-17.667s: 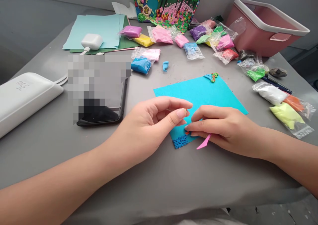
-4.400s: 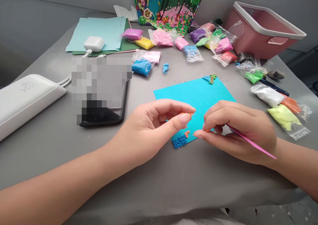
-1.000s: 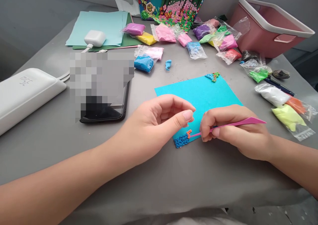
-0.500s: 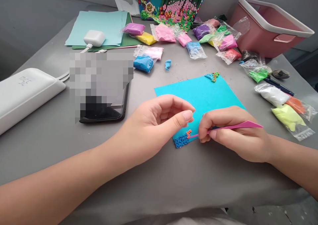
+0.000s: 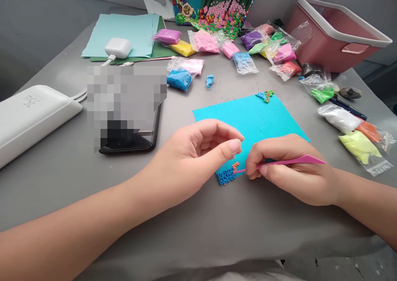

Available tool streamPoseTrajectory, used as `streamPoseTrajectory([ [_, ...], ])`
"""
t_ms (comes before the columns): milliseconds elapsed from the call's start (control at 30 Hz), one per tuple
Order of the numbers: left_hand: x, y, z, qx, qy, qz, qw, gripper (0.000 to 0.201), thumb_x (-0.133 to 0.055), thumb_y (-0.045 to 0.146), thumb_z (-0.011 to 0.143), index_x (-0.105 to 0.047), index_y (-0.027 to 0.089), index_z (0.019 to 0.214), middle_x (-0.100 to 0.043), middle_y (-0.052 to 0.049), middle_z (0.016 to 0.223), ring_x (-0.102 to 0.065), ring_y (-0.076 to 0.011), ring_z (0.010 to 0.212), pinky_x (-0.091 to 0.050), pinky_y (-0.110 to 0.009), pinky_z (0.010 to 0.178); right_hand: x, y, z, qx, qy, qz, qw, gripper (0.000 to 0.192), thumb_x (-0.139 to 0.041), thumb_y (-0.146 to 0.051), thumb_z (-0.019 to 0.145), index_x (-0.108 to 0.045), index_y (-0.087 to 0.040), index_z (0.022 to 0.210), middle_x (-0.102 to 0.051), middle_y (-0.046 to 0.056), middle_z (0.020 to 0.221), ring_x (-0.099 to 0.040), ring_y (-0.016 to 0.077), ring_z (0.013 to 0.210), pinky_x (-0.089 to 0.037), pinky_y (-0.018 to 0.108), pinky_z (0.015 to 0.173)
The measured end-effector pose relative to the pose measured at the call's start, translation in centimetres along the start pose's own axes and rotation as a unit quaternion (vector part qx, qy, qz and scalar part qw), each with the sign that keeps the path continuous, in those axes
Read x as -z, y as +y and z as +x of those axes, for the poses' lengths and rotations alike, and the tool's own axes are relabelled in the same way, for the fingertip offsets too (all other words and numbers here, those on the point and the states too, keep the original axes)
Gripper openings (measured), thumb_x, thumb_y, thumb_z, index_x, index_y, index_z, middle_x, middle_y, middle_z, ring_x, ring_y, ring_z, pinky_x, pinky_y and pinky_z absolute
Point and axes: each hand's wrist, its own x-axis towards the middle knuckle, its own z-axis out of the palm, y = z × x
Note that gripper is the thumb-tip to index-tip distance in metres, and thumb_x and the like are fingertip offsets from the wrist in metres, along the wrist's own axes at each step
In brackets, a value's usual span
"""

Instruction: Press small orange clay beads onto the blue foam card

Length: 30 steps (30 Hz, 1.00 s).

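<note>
A bright blue sheet of paper (image 5: 245, 120) lies on the grey table. Its near corner carries a patch of small dark-blue clay rings (image 5: 226, 176) with a few orange ones (image 5: 236, 166) at the upper right. My right hand (image 5: 285, 167) grips a pink clay modelling tool (image 5: 299, 160) like a pen, its thin tip touching or almost touching the orange rings. Over the paper's left edge hovers my left hand (image 5: 204, 155), fingers curled and thumb tip close against them; whatever they may pinch is hidden. More rings, light blue, green and orange, form a cluster (image 5: 265, 96) at the far corner.
Bags of coloured clay (image 5: 204, 41) line the back and right, before a pink bin (image 5: 328, 37) and a clay picture (image 5: 217, 8). On the left are a phone (image 5: 130, 140), a white power bank (image 5: 37, 115) and paper sheets (image 5: 120, 27). A blue clay lump (image 5: 209, 81) lies loose.
My right hand and the pink tool have shifted very slightly left and down, with the tip still by the orange rings. My left hand has hardly moved.
</note>
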Motion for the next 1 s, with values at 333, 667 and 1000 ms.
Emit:
streamPoseTrajectory([
  [333, 0.0, 0.0, 0.0, 0.008, -0.002, 0.020, 1.000, 0.018, -0.076, 0.039, 0.086, -0.072, 0.023, 0.093, -0.076, 0.002, 0.092, -0.072, -0.0144, 0.089, -0.058, -0.019, 0.077, 0.7, -0.1, 0.0, -0.032, -0.009, 0.050, 0.998, 0.022, -0.045, -0.008, 0.081, -0.063, -0.019, 0.075, -0.065, 0.000, 0.071, -0.059, 0.0119, 0.065, -0.046, 0.022, 0.058],
  [667, -0.1, 0.2, 0.0, -0.005, 0.017, 0.020, 1.000, 0.014, -0.075, 0.037, 0.086, -0.075, 0.023, 0.089, -0.076, 0.001, 0.089, -0.072, -0.0153, 0.083, -0.058, -0.021, 0.072, 1.8, 0.8, 0.4, 0.080, 0.123, 0.122, 0.982, 0.027, -0.040, -0.009, 0.089, -0.061, -0.021, 0.077, -0.061, 0.007, 0.081, -0.061, 0.0217, 0.081, -0.056, 0.038, 0.078],
  [1000, -0.2, 0.1, 0.0, 0.028, -0.039, -0.085, 0.995, 0.028, -0.084, 0.023, 0.079, -0.070, 0.028, 0.103, -0.080, 0.006, 0.084, -0.075, -0.0121, 0.083, -0.060, -0.019, 0.073, 0.8, -1.0, -0.1, 0.210, 0.137, -0.204, 0.947, 0.024, -0.063, -0.011, 0.093, -0.071, -0.024, 0.112, -0.067, 0.004, 0.090, -0.063, 0.0124, 0.074, -0.053, 0.025, 0.059],
])
